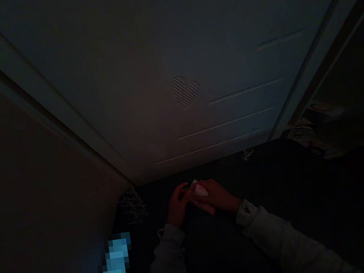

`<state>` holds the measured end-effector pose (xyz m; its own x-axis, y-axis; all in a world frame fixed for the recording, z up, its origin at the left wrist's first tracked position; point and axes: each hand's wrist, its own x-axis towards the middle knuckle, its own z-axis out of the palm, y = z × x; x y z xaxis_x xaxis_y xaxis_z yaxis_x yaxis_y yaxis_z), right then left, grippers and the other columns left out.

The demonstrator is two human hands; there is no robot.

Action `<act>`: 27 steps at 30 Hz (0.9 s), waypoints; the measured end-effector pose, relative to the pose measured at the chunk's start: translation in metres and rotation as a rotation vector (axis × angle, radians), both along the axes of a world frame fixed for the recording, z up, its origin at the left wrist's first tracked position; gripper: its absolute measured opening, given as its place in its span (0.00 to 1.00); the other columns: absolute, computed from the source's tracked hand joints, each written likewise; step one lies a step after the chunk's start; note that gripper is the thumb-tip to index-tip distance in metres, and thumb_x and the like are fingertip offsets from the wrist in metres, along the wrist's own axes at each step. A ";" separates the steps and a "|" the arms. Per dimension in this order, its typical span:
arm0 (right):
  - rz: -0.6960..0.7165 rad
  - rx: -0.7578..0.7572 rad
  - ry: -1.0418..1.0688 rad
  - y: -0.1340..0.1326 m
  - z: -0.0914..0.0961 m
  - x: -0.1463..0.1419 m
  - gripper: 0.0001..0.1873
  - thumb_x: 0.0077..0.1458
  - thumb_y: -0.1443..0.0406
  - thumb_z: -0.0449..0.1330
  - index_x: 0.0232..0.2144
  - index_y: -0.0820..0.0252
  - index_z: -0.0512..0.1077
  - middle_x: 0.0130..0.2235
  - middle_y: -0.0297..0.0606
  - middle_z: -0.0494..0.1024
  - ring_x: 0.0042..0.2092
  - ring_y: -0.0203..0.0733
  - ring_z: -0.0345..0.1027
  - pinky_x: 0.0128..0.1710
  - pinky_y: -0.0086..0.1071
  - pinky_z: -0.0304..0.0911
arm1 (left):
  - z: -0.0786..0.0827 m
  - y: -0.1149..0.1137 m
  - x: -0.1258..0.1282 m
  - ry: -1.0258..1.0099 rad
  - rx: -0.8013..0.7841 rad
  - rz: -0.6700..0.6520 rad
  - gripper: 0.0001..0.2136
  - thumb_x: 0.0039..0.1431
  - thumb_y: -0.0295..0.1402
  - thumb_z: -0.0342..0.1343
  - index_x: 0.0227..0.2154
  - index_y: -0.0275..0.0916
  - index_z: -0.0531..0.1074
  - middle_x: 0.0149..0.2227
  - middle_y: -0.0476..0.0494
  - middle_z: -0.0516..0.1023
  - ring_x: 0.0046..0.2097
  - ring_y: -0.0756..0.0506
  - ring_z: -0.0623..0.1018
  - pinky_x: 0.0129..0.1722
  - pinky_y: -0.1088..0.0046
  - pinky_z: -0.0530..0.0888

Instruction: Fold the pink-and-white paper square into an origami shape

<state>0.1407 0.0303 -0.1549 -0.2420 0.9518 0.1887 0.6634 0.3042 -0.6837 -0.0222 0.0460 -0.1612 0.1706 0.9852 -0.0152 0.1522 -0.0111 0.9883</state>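
The scene is very dark. Both my hands meet low in the middle of the view, over a dark surface. My right hand (215, 195) is closed round a small pale pinkish object (200, 191), flat and light-coloured; I cannot make out what it is. My left hand (177, 205) has its fingers curled and touches the left end of the same object. Both arms wear light long sleeves.
A pale door (174, 79) with heart shapes and thin grooves stands right ahead. A wall (25, 197) closes the left side. Something glinting, like clear plastic or wire (132, 205), lies at the door's left foot. Papers or packets (315, 130) lie at the right. A bluish glowing patch (114, 270) sits bottom left.
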 end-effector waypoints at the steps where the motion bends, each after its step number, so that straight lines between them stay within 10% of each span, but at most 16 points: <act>1: 0.004 0.007 -0.003 0.000 0.000 0.000 0.18 0.47 0.53 0.53 0.34 0.59 0.68 0.32 0.37 0.71 0.35 0.39 0.63 0.34 0.30 0.54 | 0.001 0.000 0.000 0.008 0.002 -0.007 0.15 0.45 0.38 0.54 0.37 0.39 0.68 0.30 0.48 0.72 0.34 0.47 0.72 0.35 0.72 0.67; 27: 0.009 0.182 -0.203 -0.003 0.007 0.000 0.22 0.48 0.50 0.50 0.40 0.58 0.65 0.38 0.40 0.72 0.41 0.43 0.62 0.46 0.39 0.45 | -0.001 0.003 -0.002 -0.038 -0.020 0.187 0.14 0.47 0.40 0.52 0.34 0.37 0.69 0.33 0.45 0.73 0.35 0.48 0.71 0.35 0.73 0.66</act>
